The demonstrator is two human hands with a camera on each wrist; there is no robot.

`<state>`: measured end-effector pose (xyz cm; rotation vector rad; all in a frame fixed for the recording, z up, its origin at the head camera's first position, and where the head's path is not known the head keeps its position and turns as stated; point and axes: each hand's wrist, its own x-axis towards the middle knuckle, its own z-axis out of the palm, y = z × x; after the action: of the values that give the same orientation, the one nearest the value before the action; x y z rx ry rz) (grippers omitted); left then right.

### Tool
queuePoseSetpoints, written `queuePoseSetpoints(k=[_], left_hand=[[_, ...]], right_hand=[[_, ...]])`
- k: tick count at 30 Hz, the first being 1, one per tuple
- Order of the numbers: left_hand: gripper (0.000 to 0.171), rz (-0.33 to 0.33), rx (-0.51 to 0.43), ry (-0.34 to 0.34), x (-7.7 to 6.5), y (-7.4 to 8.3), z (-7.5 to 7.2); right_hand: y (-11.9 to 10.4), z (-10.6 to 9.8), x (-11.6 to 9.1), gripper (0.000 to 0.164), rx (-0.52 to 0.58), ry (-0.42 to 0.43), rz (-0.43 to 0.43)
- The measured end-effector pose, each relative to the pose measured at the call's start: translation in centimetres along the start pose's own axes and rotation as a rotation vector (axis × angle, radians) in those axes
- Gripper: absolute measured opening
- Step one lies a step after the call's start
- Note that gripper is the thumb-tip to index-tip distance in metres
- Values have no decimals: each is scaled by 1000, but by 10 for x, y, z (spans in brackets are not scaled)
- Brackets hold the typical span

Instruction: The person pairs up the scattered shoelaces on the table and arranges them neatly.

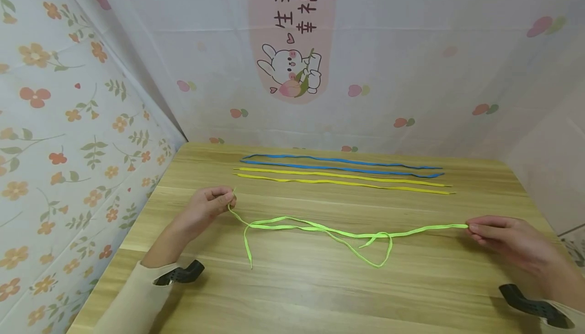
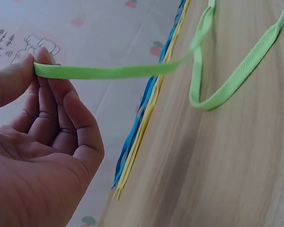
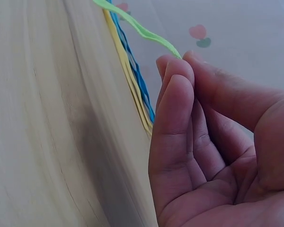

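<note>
A neon green shoelace (image 1: 356,235) stretches across the middle of the table between both hands. My left hand (image 1: 201,212) pinches it between thumb and index finger, and a short tip pokes out above. The left wrist view shows the flat green lace (image 2: 104,73) running out from those fingertips. On the other side, my right hand (image 1: 512,237) pinches the lace at the right, its tip hidden by the fingers. Between the hands the strands run close together, with one loose end hanging near the left and a small loop toward the right.
Behind the green lace lie yellow shoelaces (image 1: 347,184), stretched straight side by side. A blue shoelace (image 1: 347,161) lies in two strands farther back. The wooden table (image 1: 292,293) ends at a printed cloth (image 1: 388,70), and a floral curtain (image 1: 59,136) hangs along the left.
</note>
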<state>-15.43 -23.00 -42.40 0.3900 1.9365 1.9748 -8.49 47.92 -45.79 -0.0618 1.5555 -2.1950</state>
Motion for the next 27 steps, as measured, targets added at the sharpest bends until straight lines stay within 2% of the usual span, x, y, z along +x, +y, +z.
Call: queuePoseSetpoints(k=[4,9,13,16,20,23,27], left_hand=[[21,25,-53,8,-3,2,-6],[23,23,-100,17,-5,4,-13],[26,8,-110,67,-6,3,-17],[25,-22,-89,118,-5,1,-20],[20,-56,-18,162,-2,-6,-24],[17,-86,40,187,0,-13,-26],[16,-136,84,212,3,-19,-25]], right_hand=[[-1,-4,-5,46,-15,20,-9],[-4,-8,-11,45,-20,42,-38],[-5,-10,-14,45,-17,57,-44],[-4,-10,-16,44,-42,101,-37],[-2,-5,-15,42,-171,213,-16],[-3,0,-11,37,-353,309,26],[-4,6,-5,19,-611,403,101]])
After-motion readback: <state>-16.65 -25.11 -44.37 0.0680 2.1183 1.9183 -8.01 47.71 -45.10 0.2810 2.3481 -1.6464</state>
